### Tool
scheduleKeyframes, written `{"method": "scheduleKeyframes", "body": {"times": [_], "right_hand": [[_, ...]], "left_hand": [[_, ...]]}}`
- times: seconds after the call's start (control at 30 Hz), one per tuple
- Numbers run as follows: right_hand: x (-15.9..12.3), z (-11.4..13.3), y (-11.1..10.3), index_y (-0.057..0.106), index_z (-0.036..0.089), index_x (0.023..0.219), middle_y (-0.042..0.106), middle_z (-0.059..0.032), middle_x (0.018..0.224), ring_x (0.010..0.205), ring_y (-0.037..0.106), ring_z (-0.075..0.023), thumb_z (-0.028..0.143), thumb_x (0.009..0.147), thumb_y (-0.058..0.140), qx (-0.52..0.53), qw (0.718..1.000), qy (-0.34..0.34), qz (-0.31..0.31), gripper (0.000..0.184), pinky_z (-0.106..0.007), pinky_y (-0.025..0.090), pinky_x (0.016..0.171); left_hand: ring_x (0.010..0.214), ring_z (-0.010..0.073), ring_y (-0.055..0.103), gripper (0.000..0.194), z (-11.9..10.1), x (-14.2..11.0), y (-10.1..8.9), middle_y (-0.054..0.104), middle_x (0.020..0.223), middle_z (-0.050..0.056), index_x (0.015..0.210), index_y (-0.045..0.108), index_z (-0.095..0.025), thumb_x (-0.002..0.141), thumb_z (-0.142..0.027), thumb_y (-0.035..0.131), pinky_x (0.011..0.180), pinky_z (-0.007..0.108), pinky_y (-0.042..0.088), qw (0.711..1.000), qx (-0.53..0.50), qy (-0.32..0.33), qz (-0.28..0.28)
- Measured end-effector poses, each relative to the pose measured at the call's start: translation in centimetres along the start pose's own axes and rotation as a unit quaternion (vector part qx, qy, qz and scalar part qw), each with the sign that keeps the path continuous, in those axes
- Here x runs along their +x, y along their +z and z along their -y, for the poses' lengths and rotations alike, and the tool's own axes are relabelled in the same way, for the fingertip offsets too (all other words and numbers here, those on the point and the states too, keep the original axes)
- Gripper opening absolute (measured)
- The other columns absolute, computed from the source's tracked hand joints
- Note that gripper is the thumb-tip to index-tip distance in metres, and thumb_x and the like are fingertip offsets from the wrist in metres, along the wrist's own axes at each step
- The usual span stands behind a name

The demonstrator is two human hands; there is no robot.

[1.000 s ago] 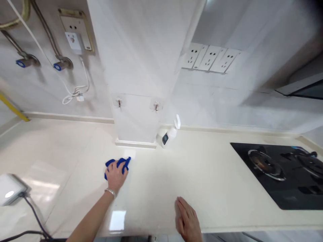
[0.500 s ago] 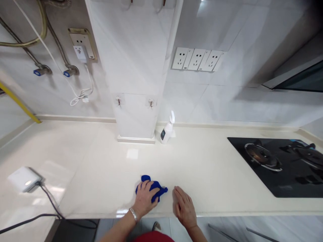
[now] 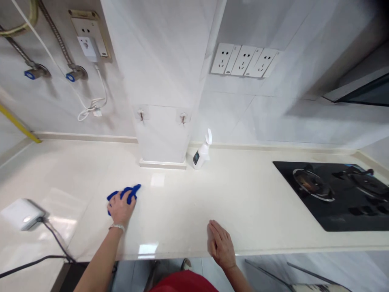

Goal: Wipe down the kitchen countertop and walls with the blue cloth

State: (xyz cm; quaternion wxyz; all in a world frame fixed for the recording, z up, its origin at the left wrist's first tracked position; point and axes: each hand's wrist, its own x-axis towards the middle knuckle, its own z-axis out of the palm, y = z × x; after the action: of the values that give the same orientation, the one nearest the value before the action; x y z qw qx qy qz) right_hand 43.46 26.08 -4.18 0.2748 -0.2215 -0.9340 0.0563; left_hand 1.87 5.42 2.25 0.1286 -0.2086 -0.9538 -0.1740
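Note:
My left hand presses a blue cloth flat on the cream countertop, left of centre; its fingers are bent over the cloth. My right hand lies flat with fingers stretched out near the counter's front edge, holding nothing. A white spray bottle stands at the back, next to the white pillar, well away from both hands.
A black gas hob takes up the right side of the counter. A white box with a dark cable lies at the left edge. Wall sockets, blue-capped valves and hoses are on the back wall.
My left hand has swept the blue cloth from near my right hand at the front edge out to the left and further back. My right hand has stayed in place.

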Motion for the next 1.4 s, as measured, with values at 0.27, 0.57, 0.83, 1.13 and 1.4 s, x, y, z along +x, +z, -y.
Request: {"method": "scheduleKeyframes", "body": {"times": [0.27, 0.57, 0.83, 1.13, 1.4], "right_hand": [[0.6, 0.4, -0.1, 0.049, 0.018, 0.144, 0.06, -0.0114, 0.143, 0.136, 0.053, -0.0235, 0.005, 0.082, 0.043, -0.005, 1.0, 0.014, -0.009, 0.064, -0.043, 0.05, 0.105], [0.8, 0.2, -0.1, 0.047, 0.018, 0.146, 0.059, -0.0111, 0.144, 0.138, 0.051, -0.0233, 0.008, 0.079, 0.045, 0.007, 1.0, 0.011, -0.015, 0.068, -0.043, 0.049, 0.107], [0.9, 0.2, -0.2, 0.048, 0.016, 0.145, 0.059, -0.0116, 0.144, 0.139, 0.05, -0.0235, 0.007, 0.08, 0.043, 0.013, 1.0, 0.013, -0.025, 0.065, -0.043, 0.048, 0.107], [0.7, 0.3, -0.3, 0.048, 0.019, 0.146, 0.061, -0.0106, 0.141, 0.137, 0.052, -0.0223, 0.006, 0.082, 0.044, 0.012, 0.999, 0.014, -0.044, 0.064, -0.041, 0.049, 0.105], [0.6, 0.4, -0.3, 0.048, 0.018, 0.145, 0.062, -0.0102, 0.141, 0.136, 0.053, -0.0226, 0.004, 0.084, 0.043, 0.009, 0.999, 0.016, -0.038, 0.062, -0.042, 0.048, 0.104]], "left_hand": [[0.129, 0.0438, 0.036, 0.052, -3.3, 6.4, 1.6, 0.046, 0.141, 0.02, 0.13, 0.063, -0.021, 0.094, -0.047, 0.038, 0.104, 0.066, 0.03, 0.986, -0.007, -0.165, -0.005], [0.127, 0.041, 0.04, 0.043, -14.8, 2.9, 4.7, 0.052, 0.14, 0.017, 0.127, 0.069, -0.027, 0.093, -0.039, 0.047, 0.104, 0.065, 0.03, 0.996, -0.055, 0.027, 0.061], [0.129, 0.0348, 0.045, 0.035, -19.8, -9.2, 3.1, 0.057, 0.138, 0.009, 0.124, 0.07, -0.037, 0.091, -0.031, 0.059, 0.106, 0.055, 0.034, 0.958, -0.104, 0.244, 0.111], [0.13, 0.0324, 0.047, 0.04, -14.2, -16.3, -0.3, 0.059, 0.137, 0.005, 0.123, 0.069, -0.041, 0.087, -0.025, 0.065, 0.107, 0.056, 0.039, 0.9, -0.182, 0.37, 0.141], [0.125, 0.0318, 0.051, 0.032, -4.6, -13.7, -2.7, 0.061, 0.132, 0.007, 0.121, 0.07, -0.037, 0.093, -0.032, 0.056, 0.1, 0.051, 0.042, 0.957, -0.062, 0.277, 0.068]]}}
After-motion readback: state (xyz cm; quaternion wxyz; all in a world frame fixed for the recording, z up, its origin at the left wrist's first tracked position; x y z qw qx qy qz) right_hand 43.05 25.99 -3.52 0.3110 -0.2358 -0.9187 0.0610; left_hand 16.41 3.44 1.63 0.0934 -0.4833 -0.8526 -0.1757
